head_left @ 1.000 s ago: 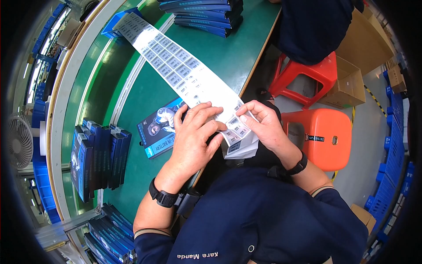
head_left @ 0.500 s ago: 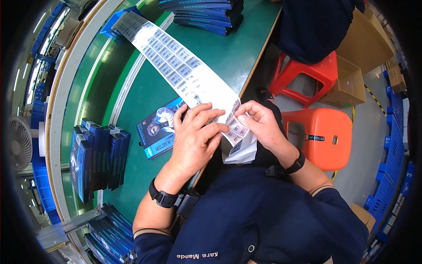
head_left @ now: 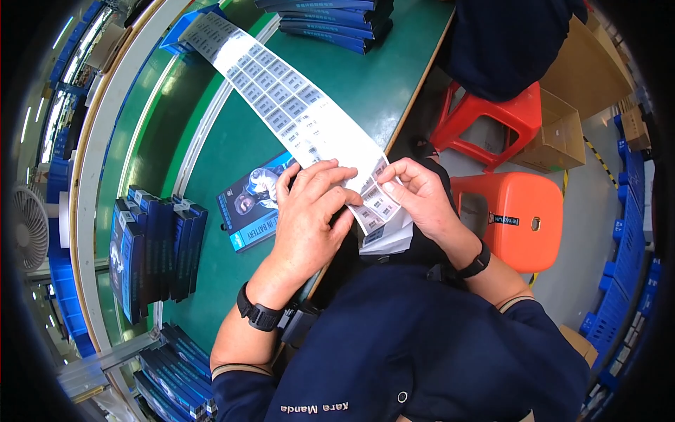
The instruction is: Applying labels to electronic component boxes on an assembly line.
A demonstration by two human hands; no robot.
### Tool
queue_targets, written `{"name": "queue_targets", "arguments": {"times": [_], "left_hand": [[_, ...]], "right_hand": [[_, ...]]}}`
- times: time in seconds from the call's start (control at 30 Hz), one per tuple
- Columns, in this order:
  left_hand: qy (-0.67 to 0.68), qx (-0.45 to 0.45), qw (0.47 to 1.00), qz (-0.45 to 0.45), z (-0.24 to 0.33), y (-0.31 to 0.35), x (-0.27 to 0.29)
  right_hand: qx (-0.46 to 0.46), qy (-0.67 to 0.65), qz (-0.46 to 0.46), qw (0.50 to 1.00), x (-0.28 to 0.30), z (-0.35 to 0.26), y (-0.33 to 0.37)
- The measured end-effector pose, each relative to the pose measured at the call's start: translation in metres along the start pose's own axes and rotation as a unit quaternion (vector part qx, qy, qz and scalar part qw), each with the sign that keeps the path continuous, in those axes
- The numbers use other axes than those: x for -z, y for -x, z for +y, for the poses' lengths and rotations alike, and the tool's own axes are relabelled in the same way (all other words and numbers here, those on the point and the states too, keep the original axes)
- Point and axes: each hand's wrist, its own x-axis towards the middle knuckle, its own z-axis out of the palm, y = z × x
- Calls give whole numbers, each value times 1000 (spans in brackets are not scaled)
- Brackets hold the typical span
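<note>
A long white strip of printed labels (head_left: 278, 88) runs from a blue bin (head_left: 171, 43) at the far left across to the bench's near edge. My left hand (head_left: 309, 214) lies on the strip's near end with its fingers apart, holding it down. At the strip's right edge, my right hand (head_left: 420, 200) pinches between thumb and forefinger; whether a single label is lifted there cannot be made out. Below the fingers the strip's end folds over, showing white backing paper (head_left: 390, 243). Partly under the strip and beside my left hand lies a flat blue-and-black printed box (head_left: 246, 200).
The green bench (head_left: 218, 281) holds a stack of dark blue boxes (head_left: 327, 24) at the back and upright boxes (head_left: 151, 253) at left. To the right stand an orange stool (head_left: 520, 221), a red stool (head_left: 492, 123) beside a seated person (head_left: 510, 42), and an open carton (head_left: 555, 130).
Both hands stay at the strip's near end. My left fingers have shifted slightly back to the left, and the folded end has moved a little; the right pinch is nearly unchanged.
</note>
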Motion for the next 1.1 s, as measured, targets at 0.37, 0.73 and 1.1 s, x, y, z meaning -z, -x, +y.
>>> {"name": "queue_targets", "arguments": {"times": [0.37,0.73,1.1], "left_hand": [[16,20,999,44,-1,2,0],[63,68,990,106,0,0,0],[20,12,993,118,0,-2,0]], "right_hand": [[28,45,-7,999,-3,-8,2],[17,33,-52,998,-8,-25,3],[52,-8,-96,994,-12,-39,1]]}}
